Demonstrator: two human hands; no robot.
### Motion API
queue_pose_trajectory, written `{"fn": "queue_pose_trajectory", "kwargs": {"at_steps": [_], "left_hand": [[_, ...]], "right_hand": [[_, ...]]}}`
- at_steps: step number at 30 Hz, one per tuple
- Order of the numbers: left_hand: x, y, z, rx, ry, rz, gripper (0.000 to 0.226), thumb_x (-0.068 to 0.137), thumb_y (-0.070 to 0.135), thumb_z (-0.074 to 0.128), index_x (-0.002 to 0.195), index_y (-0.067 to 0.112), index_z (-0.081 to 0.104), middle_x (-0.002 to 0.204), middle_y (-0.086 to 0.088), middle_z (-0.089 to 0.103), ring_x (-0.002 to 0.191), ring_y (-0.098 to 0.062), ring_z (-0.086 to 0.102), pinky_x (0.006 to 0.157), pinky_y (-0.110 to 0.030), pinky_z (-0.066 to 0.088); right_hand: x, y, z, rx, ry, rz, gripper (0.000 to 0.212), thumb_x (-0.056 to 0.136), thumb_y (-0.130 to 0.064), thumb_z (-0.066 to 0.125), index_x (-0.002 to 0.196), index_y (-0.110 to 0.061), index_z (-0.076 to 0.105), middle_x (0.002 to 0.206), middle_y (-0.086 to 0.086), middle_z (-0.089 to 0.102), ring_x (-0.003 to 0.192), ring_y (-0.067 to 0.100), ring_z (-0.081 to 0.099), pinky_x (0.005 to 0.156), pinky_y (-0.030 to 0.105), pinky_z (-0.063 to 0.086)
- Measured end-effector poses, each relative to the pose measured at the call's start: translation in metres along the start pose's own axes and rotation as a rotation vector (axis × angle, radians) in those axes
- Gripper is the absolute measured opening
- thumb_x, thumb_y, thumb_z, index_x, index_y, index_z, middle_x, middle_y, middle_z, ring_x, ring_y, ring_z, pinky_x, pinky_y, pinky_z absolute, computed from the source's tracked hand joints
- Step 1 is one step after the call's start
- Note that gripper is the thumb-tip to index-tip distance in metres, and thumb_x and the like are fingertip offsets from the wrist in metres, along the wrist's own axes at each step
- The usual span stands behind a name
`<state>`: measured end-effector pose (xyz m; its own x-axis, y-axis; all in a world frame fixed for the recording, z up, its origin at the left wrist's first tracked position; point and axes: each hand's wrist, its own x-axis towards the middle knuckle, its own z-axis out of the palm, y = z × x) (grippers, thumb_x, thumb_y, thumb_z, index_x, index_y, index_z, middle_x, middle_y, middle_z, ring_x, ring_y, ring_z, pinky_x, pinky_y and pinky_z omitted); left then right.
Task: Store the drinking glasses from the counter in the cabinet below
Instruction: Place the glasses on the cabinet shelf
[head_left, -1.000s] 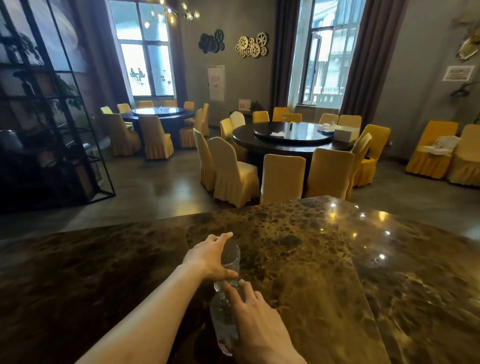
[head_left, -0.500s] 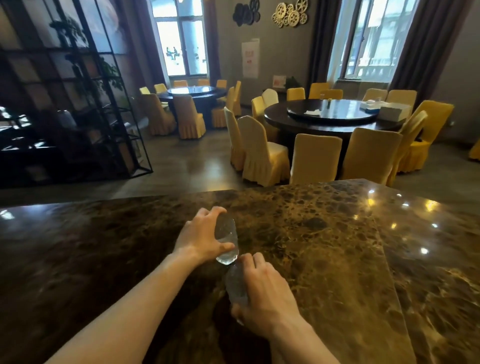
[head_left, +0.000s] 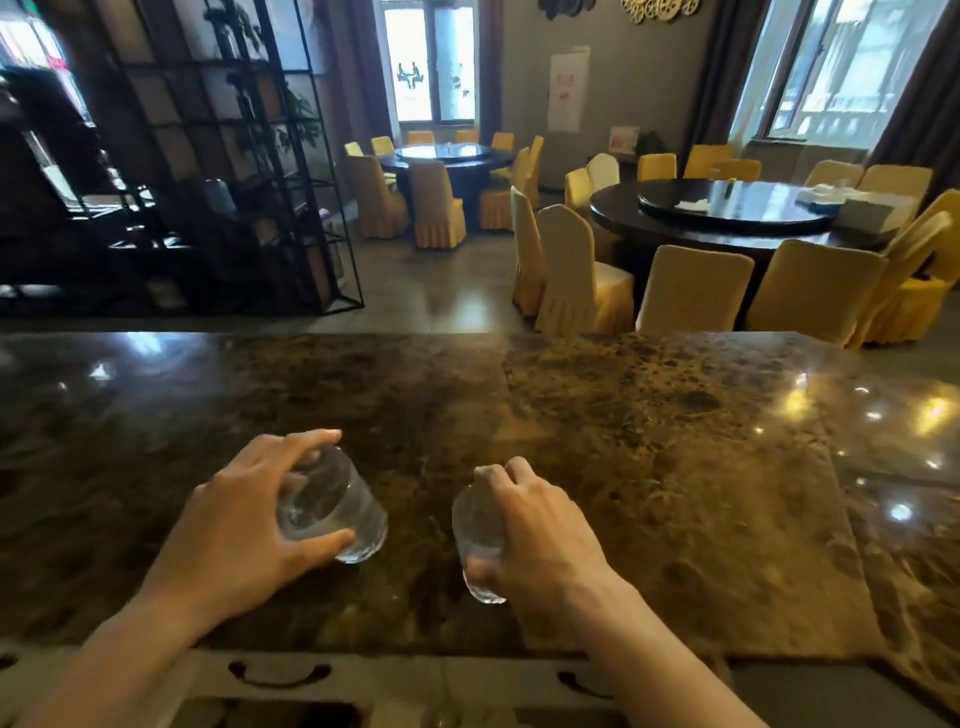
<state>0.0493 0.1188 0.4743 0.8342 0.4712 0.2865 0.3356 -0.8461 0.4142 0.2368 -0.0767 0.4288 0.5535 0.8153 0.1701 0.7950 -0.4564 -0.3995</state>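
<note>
Above the dark marble counter (head_left: 649, 467), each of my hands holds a clear drinking glass. My left hand (head_left: 249, 519) grips one glass (head_left: 337, 504) from the side, fingers over its top and thumb under it, the glass tilted. My right hand (head_left: 535, 530) wraps around a second glass (head_left: 475, 540), whose base pokes out below my palm. Both glasses are lifted slightly above the counter near its front edge. Below the edge shows the pale cabinet top (head_left: 395, 680) with cut-out handles.
Beyond the counter stand round dark dining tables (head_left: 737, 208) ringed by yellow-covered chairs (head_left: 691, 291). A black metal shelving frame (head_left: 218, 182) fills the left side. The counter surface to the right shines with light reflections.
My hands have drawn apart and back toward the counter's front edge, each carrying a glass. The view has tilted down, bringing the cabinet top into sight.
</note>
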Motion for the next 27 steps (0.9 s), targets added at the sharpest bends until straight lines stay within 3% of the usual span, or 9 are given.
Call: {"fn": "queue_pose_trajectory", "kwargs": {"at_steps": [7, 12, 17, 21, 24, 27], "left_hand": [[-0.115, -0.035, -0.005, -0.078, -0.059, -0.079, 0.094, 0.052, 0.058, 0.090, 0.133, 0.055, 0.043, 0.119, 0.033, 0.049, 0.100, 0.009, 0.058, 0.078, -0.018, 0.052], [-0.182, -0.051, 0.030, -0.159, -0.189, -0.154, 0.093, 0.055, 0.063, 0.082, 0.133, 0.067, 0.031, 0.123, 0.039, 0.041, 0.103, 0.009, 0.055, 0.081, -0.019, 0.052], [-0.226, -0.059, 0.086, -0.206, -0.282, -0.236, 0.093, 0.052, 0.071, 0.076, 0.129, 0.074, 0.024, 0.123, 0.039, 0.037, 0.103, 0.016, 0.050, 0.081, -0.010, 0.043], [-0.250, -0.063, 0.153, -0.270, -0.308, -0.313, 0.086, 0.055, 0.077, 0.067, 0.125, 0.077, 0.017, 0.125, 0.044, 0.026, 0.102, 0.021, 0.042, 0.084, 0.000, 0.032], [-0.264, -0.061, 0.216, -0.259, -0.316, -0.353, 0.090, 0.061, 0.069, 0.073, 0.127, 0.079, 0.012, 0.130, 0.051, 0.017, 0.107, 0.024, 0.032, 0.091, -0.004, 0.025], [-0.282, -0.063, 0.290, -0.307, -0.281, -0.352, 0.086, 0.066, 0.058, 0.076, 0.139, 0.057, 0.031, 0.142, 0.035, 0.032, 0.125, 0.009, 0.036, 0.102, -0.019, 0.036]], "right_hand": [[-0.044, -0.073, 0.049, -0.001, -0.054, -0.036, 0.088, 0.064, -0.051, 0.082, 0.140, -0.032, 0.041, 0.121, -0.010, 0.048, 0.103, 0.015, 0.058, 0.078, 0.023, 0.052], [-0.084, -0.086, 0.096, 0.025, -0.157, 0.008, 0.085, 0.066, -0.047, 0.083, 0.137, -0.032, 0.041, 0.121, -0.009, 0.046, 0.105, 0.015, 0.057, 0.083, 0.027, 0.056], [-0.118, -0.062, 0.142, 0.021, -0.275, 0.080, 0.083, 0.067, -0.049, 0.084, 0.134, -0.033, 0.038, 0.124, -0.008, 0.044, 0.110, 0.017, 0.057, 0.084, 0.028, 0.054], [-0.138, -0.018, 0.187, 0.005, -0.350, 0.178, 0.087, 0.069, -0.048, 0.083, 0.137, -0.032, 0.032, 0.138, -0.003, 0.040, 0.119, 0.025, 0.056, 0.087, 0.033, 0.053], [-0.145, 0.019, 0.224, 0.036, -0.369, 0.203, 0.080, 0.070, -0.049, 0.079, 0.131, -0.036, 0.030, 0.129, -0.009, 0.037, 0.116, 0.022, 0.055, 0.079, 0.033, 0.052], [-0.151, 0.057, 0.266, 0.017, -0.391, 0.232, 0.084, 0.074, -0.052, 0.077, 0.140, -0.031, 0.028, 0.137, -0.005, 0.033, 0.121, 0.024, 0.051, 0.087, 0.036, 0.051]]}}
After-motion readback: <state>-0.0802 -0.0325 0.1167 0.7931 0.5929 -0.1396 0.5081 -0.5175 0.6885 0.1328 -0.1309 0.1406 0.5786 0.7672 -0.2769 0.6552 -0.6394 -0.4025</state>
